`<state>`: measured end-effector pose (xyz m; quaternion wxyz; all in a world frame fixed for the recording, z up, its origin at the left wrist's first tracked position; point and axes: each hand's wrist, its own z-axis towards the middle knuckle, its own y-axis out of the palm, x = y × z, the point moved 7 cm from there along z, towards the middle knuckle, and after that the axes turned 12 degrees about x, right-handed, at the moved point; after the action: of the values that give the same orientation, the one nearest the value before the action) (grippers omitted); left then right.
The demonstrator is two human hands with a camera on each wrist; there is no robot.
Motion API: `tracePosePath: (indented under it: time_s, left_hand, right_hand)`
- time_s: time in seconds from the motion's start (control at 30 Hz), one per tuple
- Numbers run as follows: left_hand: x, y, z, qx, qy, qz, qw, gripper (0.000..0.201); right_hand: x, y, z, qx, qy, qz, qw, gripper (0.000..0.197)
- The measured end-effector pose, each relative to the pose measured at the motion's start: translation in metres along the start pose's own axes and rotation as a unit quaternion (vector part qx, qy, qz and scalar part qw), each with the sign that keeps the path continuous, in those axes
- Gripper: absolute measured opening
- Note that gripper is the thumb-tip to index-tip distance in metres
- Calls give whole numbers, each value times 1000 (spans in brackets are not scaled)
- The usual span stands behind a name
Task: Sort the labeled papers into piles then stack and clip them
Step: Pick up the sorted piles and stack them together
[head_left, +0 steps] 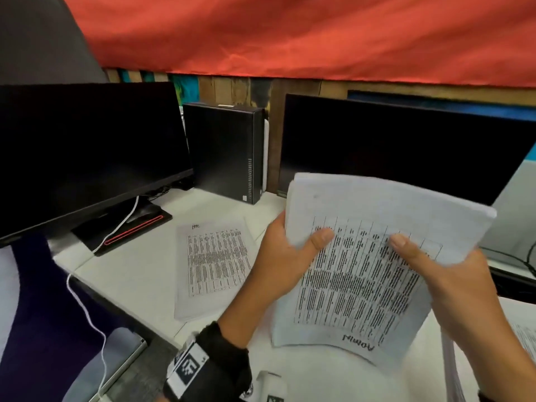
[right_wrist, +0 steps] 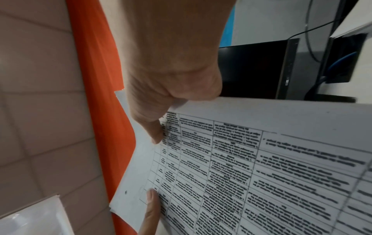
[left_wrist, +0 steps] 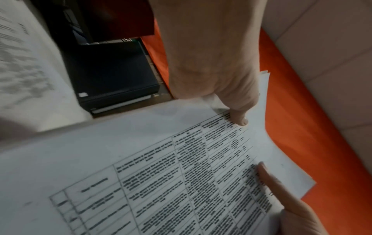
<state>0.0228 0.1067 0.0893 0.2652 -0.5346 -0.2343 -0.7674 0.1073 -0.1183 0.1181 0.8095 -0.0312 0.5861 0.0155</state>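
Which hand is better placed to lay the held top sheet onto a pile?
Probably the right hand: the sheet's label reads ADMIN, the HR pile lies left, and another pile lies beside that hand.

The stack of papers is thin white matt paper printed with black tables, bending softly where it is held up. The single sheet on the desk is the same dull printed paper. The desk is a smooth, pale, matt surface. Both monitors have glossy black screens in matt black plastic frames, and the small computer case looks like matt black plastic or metal. The red cloth above hangs in soft wrinkles. Behind it stand rough wooden boards. The wrist strap is black fabric.
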Motion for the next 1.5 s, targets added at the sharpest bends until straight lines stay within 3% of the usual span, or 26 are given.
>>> tracePosePath:
  time_s: [0.17, 0.33, 0.47, 0.57, 0.63, 0.7, 0.77, 0.83, 0.9, 1.03, 1.17, 1.3, 1.4, 1.5]
  left_hand:
    - [23, 1, 13, -9, 10, -50, 999, 40]
    - [1, 3, 4, -38, -51, -53, 997, 53]
    - [9, 6, 7, -39, -54, -58, 996, 57]
    - [20, 6, 13, -37, -49, -74, 995, 52]
    - [24, 5, 14, -39, -47, -78, 995, 54]
    - [22, 3, 12, -35, -43, -73, 996, 60]
    - [17, 0, 10, -17, -44, -70, 996, 59]
    - [11, -1, 8, -4, -51, -76, 996, 55]
    - [7, -1, 7, -5, -58, -75, 995, 53]
    - [-2, -3, 5, -6, -52, -37, 998, 59]
    - [-22, -15, -15, 83, -41, -2, 996, 86]
    - [-32, 0, -41, 19, -66, -9, 998, 104]
    - [-21, -3, -40, 19, -42, -7, 999, 105]
    - [-10, -6, -35, 8, -30, 3, 1000, 100]
  right_hand:
    - [-25, -1, 10, -24, -26, 16, 999, 28]
    - [13, 3, 0, -47, 14, 10, 999, 32]
    - [11, 1, 0, -41, -7, 25, 999, 33]
    - [1, 2, 4, -68, -38, 31, 996, 18]
    - [-6, 4, 1, -58, -52, 19, 997, 43]
    - [-4, 2, -1, -50, -52, 9, 997, 32]
    - [10, 0, -2, -52, -33, 15, 998, 4]
    - [34, -3, 0, -58, -2, 13, 998, 34]
    - [43, 2, -5, -67, 17, 25, 997, 48]
    - [59, 2, -7, -54, 22, 24, 998, 56]
    - [67, 4, -12, -42, 17, 28, 999, 52]
    - [77, 4, -14, -42, 24, 32, 998, 68]
    - [78, 2, -13, -46, 17, 16, 999, 56]
    - [85, -1, -12, -50, 24, -40, 998, 25]
